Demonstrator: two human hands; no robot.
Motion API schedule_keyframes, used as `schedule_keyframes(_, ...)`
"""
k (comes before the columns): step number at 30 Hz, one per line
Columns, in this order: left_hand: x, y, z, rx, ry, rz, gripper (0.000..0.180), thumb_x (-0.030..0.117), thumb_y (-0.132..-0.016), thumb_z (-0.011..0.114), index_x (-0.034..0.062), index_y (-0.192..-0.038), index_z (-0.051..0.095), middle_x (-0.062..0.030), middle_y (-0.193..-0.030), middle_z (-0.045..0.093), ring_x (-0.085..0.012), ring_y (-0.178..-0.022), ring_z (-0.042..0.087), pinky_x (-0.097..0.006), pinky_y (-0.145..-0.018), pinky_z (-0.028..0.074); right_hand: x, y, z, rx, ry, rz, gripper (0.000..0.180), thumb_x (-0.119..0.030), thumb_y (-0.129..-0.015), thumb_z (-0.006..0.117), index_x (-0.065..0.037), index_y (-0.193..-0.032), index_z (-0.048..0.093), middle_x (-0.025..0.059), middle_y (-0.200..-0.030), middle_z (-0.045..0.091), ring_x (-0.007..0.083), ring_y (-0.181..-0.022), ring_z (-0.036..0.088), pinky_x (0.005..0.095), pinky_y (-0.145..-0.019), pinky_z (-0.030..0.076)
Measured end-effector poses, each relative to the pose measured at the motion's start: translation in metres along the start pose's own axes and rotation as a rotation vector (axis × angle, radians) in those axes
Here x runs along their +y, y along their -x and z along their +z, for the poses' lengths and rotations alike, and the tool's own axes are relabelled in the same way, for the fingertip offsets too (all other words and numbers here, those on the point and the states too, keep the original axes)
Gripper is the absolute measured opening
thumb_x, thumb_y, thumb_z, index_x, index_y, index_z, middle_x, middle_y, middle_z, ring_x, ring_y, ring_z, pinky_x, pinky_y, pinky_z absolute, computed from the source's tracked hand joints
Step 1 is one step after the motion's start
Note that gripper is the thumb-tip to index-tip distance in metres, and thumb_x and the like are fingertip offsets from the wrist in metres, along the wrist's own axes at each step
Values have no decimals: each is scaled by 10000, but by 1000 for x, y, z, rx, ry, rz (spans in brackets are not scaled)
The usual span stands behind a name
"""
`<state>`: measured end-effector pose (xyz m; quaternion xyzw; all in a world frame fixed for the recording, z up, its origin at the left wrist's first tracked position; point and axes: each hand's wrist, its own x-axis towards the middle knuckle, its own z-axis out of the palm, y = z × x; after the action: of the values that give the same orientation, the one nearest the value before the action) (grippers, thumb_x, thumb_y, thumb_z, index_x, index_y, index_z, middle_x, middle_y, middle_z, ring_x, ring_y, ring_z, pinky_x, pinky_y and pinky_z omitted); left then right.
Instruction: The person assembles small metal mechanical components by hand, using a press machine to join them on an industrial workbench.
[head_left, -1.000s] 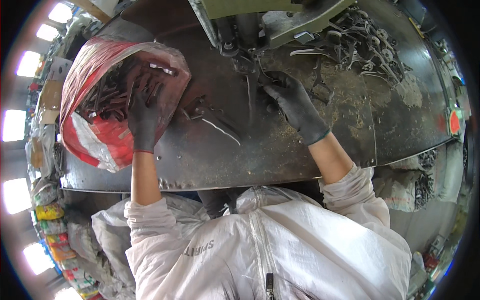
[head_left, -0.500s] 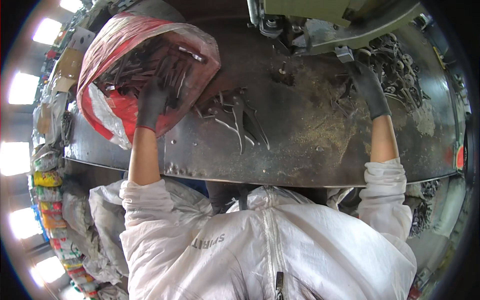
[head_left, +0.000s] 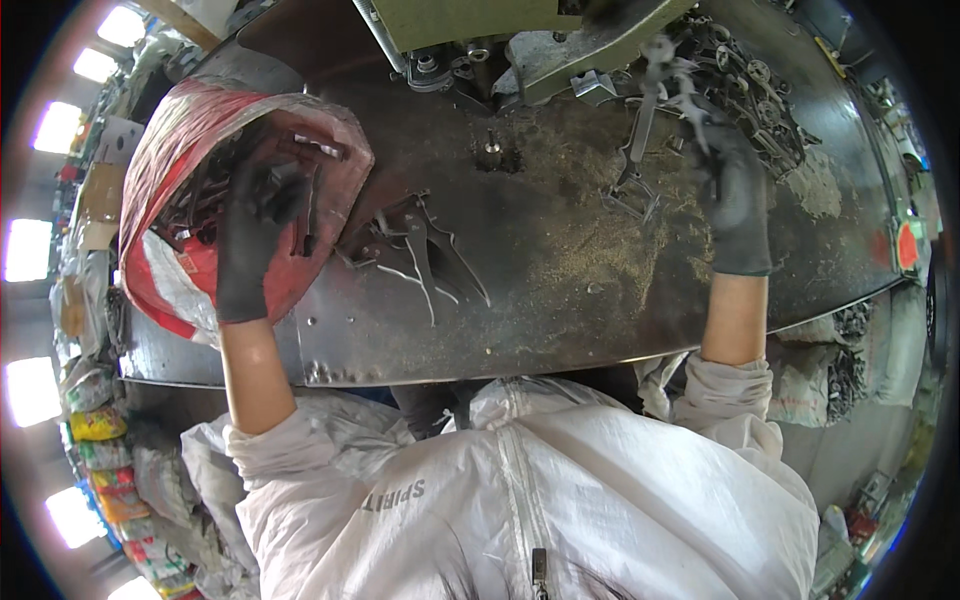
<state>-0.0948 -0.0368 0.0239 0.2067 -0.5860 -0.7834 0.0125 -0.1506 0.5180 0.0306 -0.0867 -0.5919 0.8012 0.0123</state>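
Note:
My left hand [head_left: 248,235], in a dark glove, reaches into the mouth of a red and white sack [head_left: 345,150]. Its fingers curl among dark metal strips [head_left: 312,210]; whatever they hold is hidden against the dark contents. My right hand [head_left: 740,205], gloved alike, is closed beside the heap of metal parts [head_left: 752,95]. From its fingers a shiny, jagged metal part [head_left: 685,95] sticks up, smeared by motion. Left of that hand, a long flat metal piece [head_left: 642,130] stands out against the bench.
Above the metal bench [head_left: 520,320] juts a green machine [head_left: 460,22], with a small metal block [head_left: 593,87] beside its arm. A small upright pin [head_left: 492,147] stands below the machine. Several plier-like handles [head_left: 425,260] lie right of the sack. Yellowish grit covers the bench's middle.
My right hand has left the small block by the machine and come back nearer me, with a metal part in it. My left hand stays in the sack, its fingers more curled. The view has shifted.

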Motion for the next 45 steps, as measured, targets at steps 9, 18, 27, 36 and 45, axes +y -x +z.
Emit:
schedule_keyframes(9, -54, 38, 118, -378, -150, -103, 373, 134, -938, 729, -19, -1260, 618, -107, -1210, 681, -184, -977, 704, -329, -822, 599, 15, -4, 65, 39, 439, -252, 315, -127, -1013, 659, -6, -1303, 639, 84, -967, 734, 93, -656, 641, 237, -570, 509)
schedule_keyframes(18, -64, 51, 176, -372, -459, 58, 453, 407, -1076, 541, -7, -1224, 653, -50, -937, 726, -120, -748, 660, -264, -713, 531, 66, 17, 116, -306, -89, 279, 282, -113, -1013, 676, 4, -1269, 667, 102, -1053, 741, 131, -790, 705, 236, -667, 587)
schedule_keyframes(27, -84, 7, 156, -575, -510, 208, 475, 430, -1098, 510, 6, -1252, 658, -83, -999, 725, -144, -858, 688, -283, -759, 546, 73, 29, 131, -367, 72, 131, 328, -42, -1006, 653, 13, -1330, 644, 74, -1116, 714, 123, -924, 687, 271, -829, 571)
schedule_keyframes(36, -63, 12, 168, -639, -576, 264, 420, 355, -1095, 513, 16, -1280, 678, -68, -1031, 730, -123, -888, 678, -256, -798, 529, 76, 27, 137, -466, 177, 52, 320, -98, -1017, 651, 0, -1321, 650, 57, -1041, 719, 106, -851, 669, 273, -754, 566)
schedule_keyframes(45, -72, -1, 174, -581, -543, 0, 367, 265, -1070, 549, -34, -1242, 674, -80, -1031, 739, -149, -927, 684, -305, -857, 546, 83, 23, 142, -428, 296, 161, 295, -196, -1049, 654, 24, -1247, 648, 51, -1016, 744, 82, -825, 674, 238, -660, 510)
